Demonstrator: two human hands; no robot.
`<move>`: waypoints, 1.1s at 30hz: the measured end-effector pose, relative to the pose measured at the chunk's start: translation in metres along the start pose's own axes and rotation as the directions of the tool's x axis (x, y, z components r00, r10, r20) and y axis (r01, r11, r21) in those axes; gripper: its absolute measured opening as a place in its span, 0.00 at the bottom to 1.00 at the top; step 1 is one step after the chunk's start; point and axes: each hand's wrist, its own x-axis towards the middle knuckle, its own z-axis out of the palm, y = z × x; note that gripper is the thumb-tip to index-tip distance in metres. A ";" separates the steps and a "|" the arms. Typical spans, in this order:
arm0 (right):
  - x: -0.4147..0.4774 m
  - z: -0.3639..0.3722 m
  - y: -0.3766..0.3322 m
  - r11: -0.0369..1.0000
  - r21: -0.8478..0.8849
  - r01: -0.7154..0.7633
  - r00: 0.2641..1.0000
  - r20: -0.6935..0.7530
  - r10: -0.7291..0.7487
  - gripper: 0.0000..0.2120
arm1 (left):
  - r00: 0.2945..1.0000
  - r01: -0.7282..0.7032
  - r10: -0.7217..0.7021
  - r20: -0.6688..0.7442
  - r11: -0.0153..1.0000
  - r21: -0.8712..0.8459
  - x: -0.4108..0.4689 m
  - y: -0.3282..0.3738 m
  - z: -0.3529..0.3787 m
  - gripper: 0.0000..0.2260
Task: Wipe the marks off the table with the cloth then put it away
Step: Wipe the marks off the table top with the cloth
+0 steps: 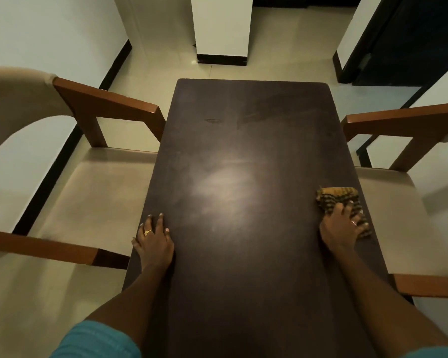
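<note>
A dark brown rectangular table (pixel 243 151) runs away from me, with faint smeared marks (pixel 233 120) on its far half. A yellow-and-black striped cloth (pixel 334 196) lies near the table's right edge. My right hand (pixel 343 226) presses down on the cloth's near part, fingers spread over it. My left hand (pixel 154 241) rests flat on the table by the left edge, fingers apart, holding nothing.
A wooden armchair with a beige seat (pixel 93 192) stands close against the table's left side; another (pixel 398 202) stands at the right. A white pillar (pixel 221 29) rises beyond the far end. A dark doorway (pixel 409 40) is at the back right.
</note>
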 end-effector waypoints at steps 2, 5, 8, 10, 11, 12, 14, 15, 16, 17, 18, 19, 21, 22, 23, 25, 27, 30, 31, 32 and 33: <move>-0.006 0.005 -0.015 0.995 0.081 -0.052 0.999 -0.009 0.053 0.18 | 1.000 0.012 -0.013 -0.010 1.000 -0.022 0.002 -0.009 -0.003 0.22; -0.022 0.017 -0.056 0.988 0.138 -0.066 0.997 -0.039 0.072 0.15 | 0.998 0.048 -0.050 -0.037 0.998 -0.048 0.006 -0.024 -0.007 0.22; -0.062 0.038 -0.114 0.993 0.064 0.095 0.995 -0.045 -0.093 0.17 | 0.999 0.043 -0.045 -0.007 0.979 -0.200 0.011 -0.033 -0.008 0.22; -0.099 0.056 -0.154 0.977 0.035 0.208 0.978 0.023 -0.209 0.17 | 1.000 0.009 -0.006 0.012 0.956 -0.293 0.011 -0.037 -0.009 0.23; -0.119 0.064 -0.172 0.962 0.060 0.268 0.960 0.068 -0.272 0.16 | 1.000 -0.007 0.010 0.009 0.948 -0.318 0.010 -0.038 -0.010 0.22; -0.141 0.072 -0.190 0.941 0.095 0.325 0.937 0.104 -0.334 0.16 | 1.000 -0.022 0.026 0.006 0.940 -0.341 0.010 -0.041 -0.012 0.22; -0.186 0.082 -0.219 0.885 0.116 0.451 0.871 0.158 -0.465 0.15 | 0.999 -0.004 0.017 0.027 0.912 -0.409 0.010 -0.047 -0.017 0.23; -0.205 0.087 -0.227 0.848 0.109 0.519 0.827 0.186 -0.531 0.14 | 0.999 0.032 -0.010 0.052 0.894 -0.447 0.011 -0.049 -0.020 0.23; -0.220 0.091 -0.231 0.807 0.100 0.582 0.780 0.213 -0.588 0.13 | 0.997 0.067 -0.037 0.074 0.882 -0.466 0.012 -0.052 -0.021 0.23; -0.229 0.094 -0.231 0.775 0.092 0.625 0.743 0.235 -0.627 0.14 | 0.995 0.083 -0.048 0.085 0.881 -0.466 0.013 -0.054 -0.021 0.23; -0.232 0.095 -0.230 0.752 0.084 0.653 0.720 0.240 -0.652 0.15 | 0.994 0.086 -0.047 0.096 0.888 -0.452 0.014 -0.056 -0.019 0.22; -0.229 0.096 -0.226 0.740 0.065 0.670 0.712 0.230 -0.664 0.17 | 0.993 0.088 -0.044 0.110 0.895 -0.438 0.014 -0.059 -0.018 0.22; -0.217 0.096 -0.212 0.723 -0.004 0.691 0.710 0.192 -0.677 0.18 | 0.990 0.100 -0.048 0.132 0.899 -0.427 0.010 -0.062 -0.015 0.21; -0.209 0.095 -0.203 0.734 -0.039 0.678 0.730 0.157 -0.665 0.17 | 0.990 0.102 -0.051 0.129 0.897 -0.430 0.008 -0.063 -0.013 0.21; -0.201 0.092 -0.193 0.762 -0.066 0.645 0.763 0.119 -0.636 0.17 | 0.992 0.095 -0.049 0.118 0.898 -0.430 0.006 -0.065 -0.012 0.20; -0.180 0.083 -0.169 0.849 -0.082 0.521 0.853 0.081 -0.515 0.16 | 0.995 0.075 -0.035 0.099 0.897 -0.435 0.005 -0.066 -0.012 0.20; -0.155 0.071 -0.141 0.935 -0.075 0.346 0.938 0.042 -0.344 0.16 | 0.995 0.070 -0.024 0.102 0.879 -0.471 0.009 -0.070 -0.008 0.20; -0.121 0.055 -0.095 0.991 -0.071 0.112 0.992 -0.057 -0.116 0.14 | 0.992 0.085 -0.027 0.122 0.859 -0.505 0.011 -0.074 -0.006 0.20; -0.115 0.051 -0.084 0.997 -0.058 0.055 0.995 -0.079 -0.059 0.14 | 0.993 0.081 -0.023 0.119 0.855 -0.513 0.012 -0.075 -0.005 0.20; -0.110 0.049 -0.076 0.999 -0.040 0.001 0.995 -0.096 -0.004 0.15 | 0.991 0.094 -0.027 0.133 0.845 -0.527 0.009 -0.074 -0.008 0.20; -0.106 0.048 -0.071 0.999 -0.024 -0.040 0.994 -0.100 0.037 0.16 | 0.991 0.090 -0.019 0.134 0.833 -0.545 0.008 -0.074 -0.008 0.20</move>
